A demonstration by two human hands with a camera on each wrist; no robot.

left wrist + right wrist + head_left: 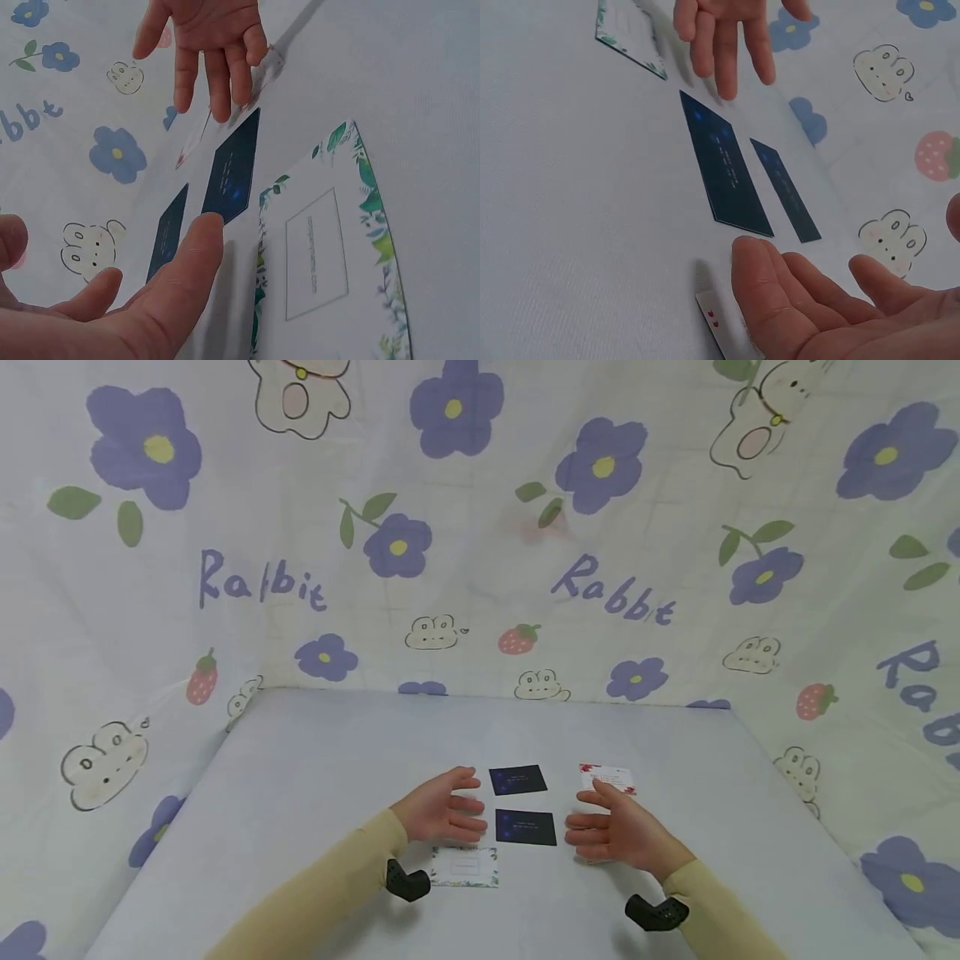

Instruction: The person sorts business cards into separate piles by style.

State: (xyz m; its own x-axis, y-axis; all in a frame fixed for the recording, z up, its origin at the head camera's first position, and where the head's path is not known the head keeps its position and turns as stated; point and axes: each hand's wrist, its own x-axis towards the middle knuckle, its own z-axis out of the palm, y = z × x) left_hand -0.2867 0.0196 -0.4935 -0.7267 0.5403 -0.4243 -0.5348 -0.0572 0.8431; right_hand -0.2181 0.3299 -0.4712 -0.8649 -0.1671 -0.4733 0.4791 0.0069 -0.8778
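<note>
Two dark business cards with blue glints lie between the hands, a nearer dark card [526,827] and a farther dark card [518,780]. My left hand [446,810] hovers left of them, palm inward, fingers loosely extended, holding nothing. Just in front of it lies a white card with a leafy border [465,867], printed with a framed line of text. My right hand [619,832] is held right of the dark cards, fingers apart and holding nothing. Behind it is a white card with red flowers [609,776]; another red-marked white card [714,319] lies under it, mostly hidden.
The cards lie flat on a white-covered table [360,743]. A printed cloth with flowers and rabbits [480,568] hangs behind and along both sides. Black wrist devices sit on the left sleeve [330,885] and the right sleeve [720,914].
</note>
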